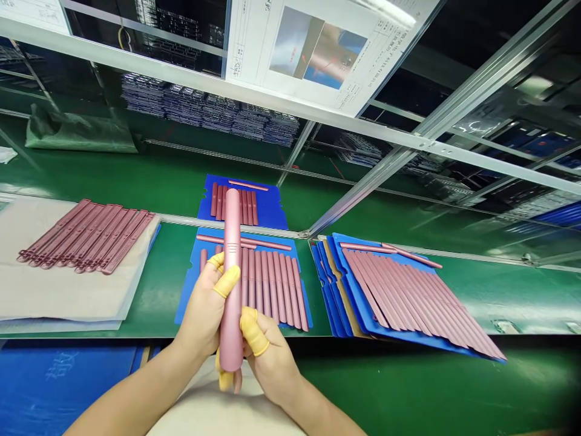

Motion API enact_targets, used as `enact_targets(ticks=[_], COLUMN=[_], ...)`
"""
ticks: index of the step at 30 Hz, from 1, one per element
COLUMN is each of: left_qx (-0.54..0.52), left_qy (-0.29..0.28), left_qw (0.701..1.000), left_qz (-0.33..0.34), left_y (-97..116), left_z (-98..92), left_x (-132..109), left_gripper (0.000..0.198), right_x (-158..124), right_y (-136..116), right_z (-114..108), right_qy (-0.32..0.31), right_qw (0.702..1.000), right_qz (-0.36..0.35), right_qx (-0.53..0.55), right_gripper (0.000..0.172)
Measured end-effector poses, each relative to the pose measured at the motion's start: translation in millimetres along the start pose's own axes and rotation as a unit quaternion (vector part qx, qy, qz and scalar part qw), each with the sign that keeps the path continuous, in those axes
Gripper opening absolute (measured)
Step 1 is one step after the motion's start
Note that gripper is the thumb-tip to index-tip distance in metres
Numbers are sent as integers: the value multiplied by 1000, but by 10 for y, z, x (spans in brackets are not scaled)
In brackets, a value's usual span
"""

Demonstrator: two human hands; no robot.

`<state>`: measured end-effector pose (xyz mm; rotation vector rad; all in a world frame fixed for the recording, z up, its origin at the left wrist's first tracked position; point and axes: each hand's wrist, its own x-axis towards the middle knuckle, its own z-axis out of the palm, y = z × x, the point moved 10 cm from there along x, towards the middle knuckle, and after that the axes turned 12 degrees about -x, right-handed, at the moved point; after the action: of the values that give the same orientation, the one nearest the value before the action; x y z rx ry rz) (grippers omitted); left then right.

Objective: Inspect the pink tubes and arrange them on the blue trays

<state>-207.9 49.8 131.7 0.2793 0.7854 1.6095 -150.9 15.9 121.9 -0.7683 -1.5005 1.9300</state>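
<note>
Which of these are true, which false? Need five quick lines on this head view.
1. The left hand and right hand hold one pink tube. True.
2. All fingertips are bare. False: yellow covers sit on several, on both hands.
3. Stacked blue boards are right of the tube. True.
4. Darker strips lie right of the tube. False: the darker strips lie left.
5. A pale sheet lies under those strips. True.

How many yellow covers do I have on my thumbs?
2: one cover on the thumb of your left hand, the other cover on the thumb of your right hand, lower along the pink piece. Some other covered fingers are partly hidden.
</note>
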Motion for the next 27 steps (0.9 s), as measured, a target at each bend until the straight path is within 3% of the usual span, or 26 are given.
enact_targets(ticks=[4, 9, 15, 19, 21, 24, 27], left_qx=[-4, -44, -20, 3, -3, -26, -46], left_qy=[3, 30, 57, 107, 146, 173, 182], left_qw=[1000, 998, 995, 990, 984, 977, 976], left_qz=[-4, 28, 76, 91, 100, 118, 111], left_y=[-8, 47, 269, 541, 637, 684, 624], left_z=[-82, -283, -602, -1043, -1350, -1745, -2006], left_x=[39, 206, 328, 336, 321, 292, 269], left_gripper=[30, 23, 22, 21, 19, 15, 20], right_x=[18, 166, 471, 527, 528, 571, 689], right_y=[65, 263, 933, 1484, 1772, 2098, 2240], right_z=[-8, -249, -747, -1279, -1413, -1396, -1225], right_qy=[0, 71, 131, 209, 218, 194, 158], right_qw=[1000, 990, 979, 944, 927, 900, 866], right_qz=[6, 31, 125, 160, 180, 196, 189], right_qx=[-22, -120, -91, -198, -248, -339, -435], right_gripper=[40, 42, 49, 37, 29, 23, 24])
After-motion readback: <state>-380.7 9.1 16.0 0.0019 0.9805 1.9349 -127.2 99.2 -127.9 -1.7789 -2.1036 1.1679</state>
